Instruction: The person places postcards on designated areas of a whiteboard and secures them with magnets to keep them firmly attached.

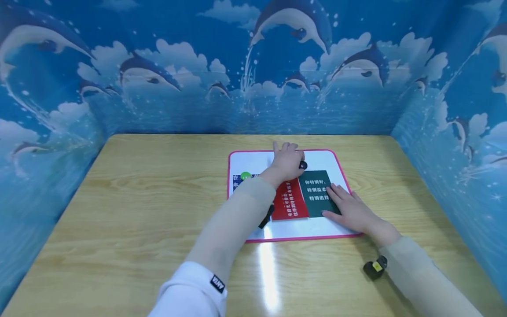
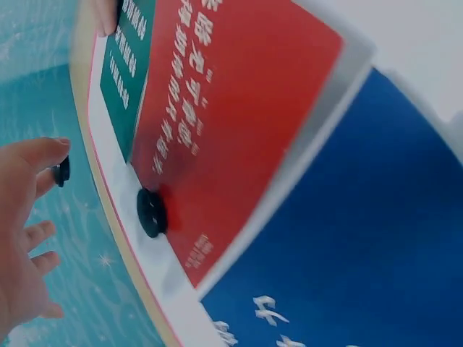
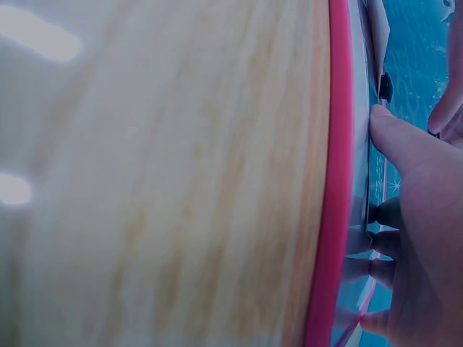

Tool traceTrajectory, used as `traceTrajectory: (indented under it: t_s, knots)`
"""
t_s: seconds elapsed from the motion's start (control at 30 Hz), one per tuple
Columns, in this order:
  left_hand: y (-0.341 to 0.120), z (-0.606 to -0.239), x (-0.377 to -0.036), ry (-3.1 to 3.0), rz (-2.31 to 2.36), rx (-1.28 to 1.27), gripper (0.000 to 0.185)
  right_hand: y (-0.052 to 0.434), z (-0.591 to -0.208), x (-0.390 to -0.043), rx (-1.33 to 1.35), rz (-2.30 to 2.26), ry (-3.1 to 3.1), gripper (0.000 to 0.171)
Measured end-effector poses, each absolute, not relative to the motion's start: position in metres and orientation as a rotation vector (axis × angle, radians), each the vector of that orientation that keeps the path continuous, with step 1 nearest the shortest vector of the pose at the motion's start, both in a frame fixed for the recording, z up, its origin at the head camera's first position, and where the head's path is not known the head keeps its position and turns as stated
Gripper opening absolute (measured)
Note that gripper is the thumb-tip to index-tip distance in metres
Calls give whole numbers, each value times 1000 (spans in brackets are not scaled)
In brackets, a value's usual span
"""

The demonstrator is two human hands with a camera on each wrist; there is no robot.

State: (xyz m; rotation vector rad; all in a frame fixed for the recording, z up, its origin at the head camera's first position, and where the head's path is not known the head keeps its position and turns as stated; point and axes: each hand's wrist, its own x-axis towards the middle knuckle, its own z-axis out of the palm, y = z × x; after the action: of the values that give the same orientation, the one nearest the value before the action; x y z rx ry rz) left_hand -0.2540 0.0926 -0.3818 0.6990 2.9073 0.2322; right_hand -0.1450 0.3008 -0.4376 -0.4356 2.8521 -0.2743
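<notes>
Two hands on cards laid on a pink-rimmed whiteboard.

The whiteboard (image 1: 317, 231) lies on the table (image 1: 138, 198). The right hand (image 1: 350, 209) rests flat, fingers straight, on the green card (image 1: 313, 193). The left hand (image 1: 287, 160), fingers relaxed and holding nothing, sits above the red card (image 1: 289, 202), beside a black magnet (image 1: 303, 165); a blue card (image 1: 237, 178) lies further left.

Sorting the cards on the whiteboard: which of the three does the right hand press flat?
The green card, rightmost of the three: the right hand lies flat on it, while the red card and blue card lie further left.
</notes>
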Motion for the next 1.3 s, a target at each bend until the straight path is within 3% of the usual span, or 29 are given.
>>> traceTrajectory:
  t_s: [0.6,1.3]
  knots:
    - [141,-371,-241,2818,-53,799,50,303,-436,-138,-431,-250,2876,81]
    - [163,-378,-249,2755,-324,702,42,305,-433,-134,-467,-280,2903,79]
